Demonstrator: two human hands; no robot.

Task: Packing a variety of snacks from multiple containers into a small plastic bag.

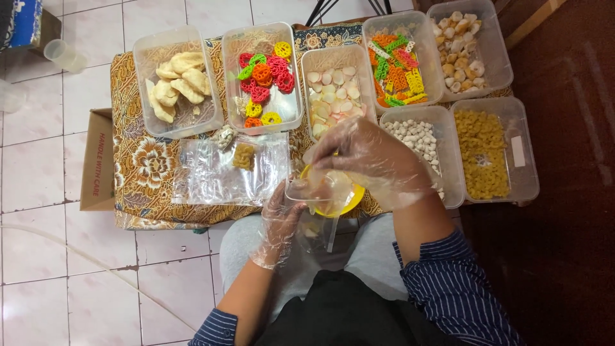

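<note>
While both gloved hands work at the near edge of the worktop [138,186], the left hand [280,221] has its grip closed on the rim of a clear plastic bag [319,192] held open over a yellow bowl [351,200]. Right hand [368,157] reaches down into the bag mouth, fingers curled; whether they pinch anything I cannot tell. Just behind sits a tub of pale chips [334,90], a tub of white pellets [419,138] to the right.
</note>
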